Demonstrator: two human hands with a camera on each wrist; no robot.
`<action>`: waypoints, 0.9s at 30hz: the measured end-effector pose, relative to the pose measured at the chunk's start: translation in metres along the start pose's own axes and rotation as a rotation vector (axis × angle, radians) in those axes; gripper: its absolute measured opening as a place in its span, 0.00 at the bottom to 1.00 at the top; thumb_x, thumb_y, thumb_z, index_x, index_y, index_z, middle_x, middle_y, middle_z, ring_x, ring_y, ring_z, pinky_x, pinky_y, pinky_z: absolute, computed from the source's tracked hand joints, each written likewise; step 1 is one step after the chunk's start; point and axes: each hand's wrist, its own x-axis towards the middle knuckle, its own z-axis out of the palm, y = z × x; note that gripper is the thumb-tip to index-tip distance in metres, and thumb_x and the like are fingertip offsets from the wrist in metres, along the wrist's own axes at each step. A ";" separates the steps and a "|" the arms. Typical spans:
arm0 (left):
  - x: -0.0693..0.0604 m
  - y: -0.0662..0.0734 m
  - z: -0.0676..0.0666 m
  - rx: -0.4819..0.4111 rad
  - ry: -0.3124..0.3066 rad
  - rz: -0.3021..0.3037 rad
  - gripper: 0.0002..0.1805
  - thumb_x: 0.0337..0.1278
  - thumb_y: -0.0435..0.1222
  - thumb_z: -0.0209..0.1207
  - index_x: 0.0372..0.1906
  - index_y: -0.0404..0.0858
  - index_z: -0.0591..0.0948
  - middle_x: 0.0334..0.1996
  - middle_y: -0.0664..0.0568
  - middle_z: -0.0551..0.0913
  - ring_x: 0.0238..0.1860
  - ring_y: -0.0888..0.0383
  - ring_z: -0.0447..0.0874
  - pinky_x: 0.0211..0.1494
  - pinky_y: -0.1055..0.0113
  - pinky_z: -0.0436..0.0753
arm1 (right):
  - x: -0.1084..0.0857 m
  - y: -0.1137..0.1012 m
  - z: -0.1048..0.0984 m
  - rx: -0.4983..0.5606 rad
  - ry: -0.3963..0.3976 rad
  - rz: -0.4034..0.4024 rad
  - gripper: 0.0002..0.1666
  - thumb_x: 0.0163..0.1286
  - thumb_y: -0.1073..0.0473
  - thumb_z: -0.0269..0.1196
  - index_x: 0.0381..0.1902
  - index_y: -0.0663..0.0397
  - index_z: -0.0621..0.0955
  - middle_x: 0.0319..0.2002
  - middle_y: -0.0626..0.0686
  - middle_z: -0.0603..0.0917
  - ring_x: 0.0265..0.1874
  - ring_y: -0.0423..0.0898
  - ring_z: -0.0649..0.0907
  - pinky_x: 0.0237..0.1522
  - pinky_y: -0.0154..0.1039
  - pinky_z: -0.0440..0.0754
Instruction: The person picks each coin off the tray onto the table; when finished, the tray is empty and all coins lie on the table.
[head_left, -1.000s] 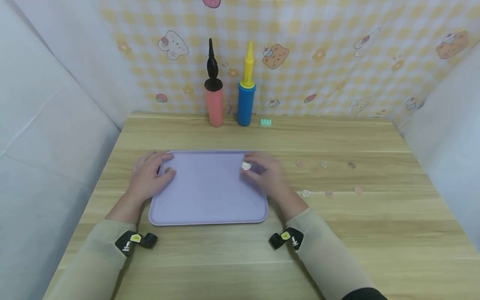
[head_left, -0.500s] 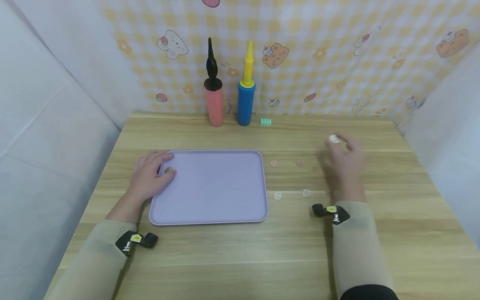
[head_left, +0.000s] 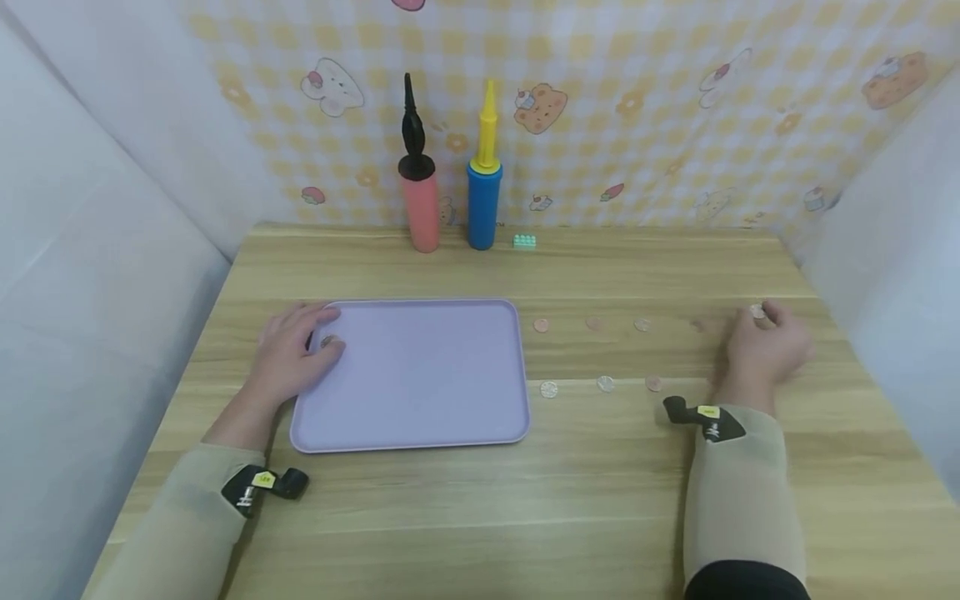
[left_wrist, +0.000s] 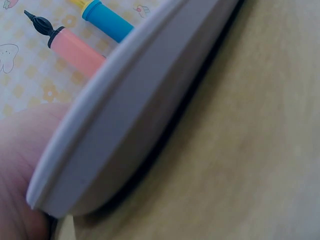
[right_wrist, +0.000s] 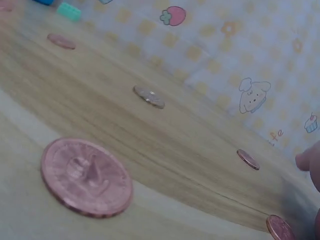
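Note:
My left hand [head_left: 291, 357] rests on the left edge of a lilac tray [head_left: 412, 375], thumb and forefinger apart over its rim. By the thumb a small shiny round thing [head_left: 327, 341] shows; I cannot tell whether the hand touches it. In the left wrist view, part of the hand [left_wrist: 25, 165] shows behind the tray's pale side [left_wrist: 125, 115]. Right of the coin rows, my right hand [head_left: 768, 350] pinches a silvery coin [head_left: 757, 311] between thumb and finger. Nearest to it on the table lies a copper coin [head_left: 698, 325], also seen in the right wrist view.
Two loose rows of coins, among them a silvery coin [head_left: 549, 389] and a copper coin [head_left: 541, 325], lie right of the tray. At the back stand a pink pump [head_left: 422, 212] and a blue pump [head_left: 483, 208], with a mint toy brick [head_left: 524, 241] beside them.
My right hand has carried the silvery coin from the tray's right side over to the right, beyond the coin rows. The left hand has stayed at the tray; the head view has shifted slightly.

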 end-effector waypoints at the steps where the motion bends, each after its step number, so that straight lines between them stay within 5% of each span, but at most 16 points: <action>1: 0.000 0.000 -0.001 0.002 0.003 0.003 0.30 0.67 0.42 0.64 0.70 0.34 0.79 0.75 0.34 0.72 0.79 0.28 0.56 0.78 0.28 0.48 | 0.001 0.001 0.000 -0.026 0.009 0.018 0.30 0.74 0.43 0.65 0.73 0.30 0.80 0.77 0.41 0.70 0.79 0.41 0.59 0.81 0.38 0.49; 4: -0.001 -0.002 -0.002 0.005 0.011 0.012 0.29 0.67 0.42 0.64 0.69 0.33 0.79 0.75 0.34 0.72 0.78 0.27 0.57 0.78 0.28 0.48 | 0.003 0.002 0.000 -0.121 0.027 0.050 0.31 0.72 0.45 0.60 0.73 0.29 0.79 0.78 0.41 0.69 0.80 0.49 0.55 0.81 0.48 0.45; 10: -0.001 -0.001 -0.002 0.008 0.006 0.011 0.30 0.67 0.42 0.64 0.70 0.34 0.79 0.75 0.34 0.72 0.78 0.26 0.57 0.77 0.27 0.48 | 0.004 0.004 -0.003 -0.287 -0.054 0.039 0.33 0.73 0.45 0.56 0.75 0.39 0.78 0.81 0.58 0.61 0.80 0.62 0.51 0.80 0.60 0.46; 17: 0.001 -0.001 -0.002 0.013 -0.009 0.009 0.30 0.67 0.43 0.65 0.70 0.35 0.79 0.75 0.34 0.72 0.78 0.26 0.56 0.77 0.26 0.47 | 0.002 0.007 -0.006 -0.340 -0.084 0.031 0.32 0.76 0.42 0.56 0.74 0.40 0.78 0.82 0.62 0.58 0.79 0.65 0.52 0.79 0.63 0.48; 27: 0.000 0.000 -0.003 0.010 -0.015 0.007 0.31 0.69 0.45 0.65 0.70 0.33 0.78 0.75 0.33 0.71 0.79 0.27 0.56 0.78 0.27 0.47 | -0.002 0.010 0.000 -0.477 -0.106 -0.098 0.33 0.79 0.42 0.47 0.75 0.43 0.77 0.77 0.74 0.60 0.74 0.74 0.57 0.74 0.70 0.50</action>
